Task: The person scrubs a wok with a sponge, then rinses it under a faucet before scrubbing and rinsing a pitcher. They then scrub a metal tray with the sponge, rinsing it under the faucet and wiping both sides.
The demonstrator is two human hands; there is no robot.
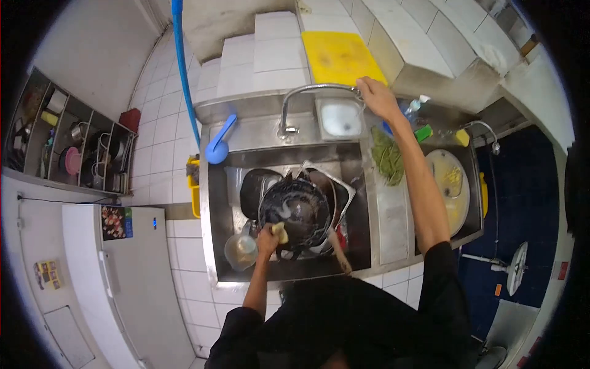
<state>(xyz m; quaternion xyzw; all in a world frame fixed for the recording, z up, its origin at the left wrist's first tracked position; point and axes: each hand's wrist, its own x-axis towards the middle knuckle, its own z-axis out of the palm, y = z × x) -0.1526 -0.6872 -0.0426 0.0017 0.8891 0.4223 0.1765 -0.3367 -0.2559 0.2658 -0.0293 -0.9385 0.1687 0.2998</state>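
Though apart from right hand (376, 98) tight round faucet (307, 89), pan (298, 209) beside left hand (267, 240) round sponge (280, 232).

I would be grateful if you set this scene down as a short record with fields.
Place: metal sink
Left hand: holds yellowish sponge at the pan's rim
Right hand: grips the outlet end of the curved faucet
In the sink: soapy black pan over other cookware; translucent container beside it
Around the sink: blue scoop, greenish cloth
Behind: yellow board
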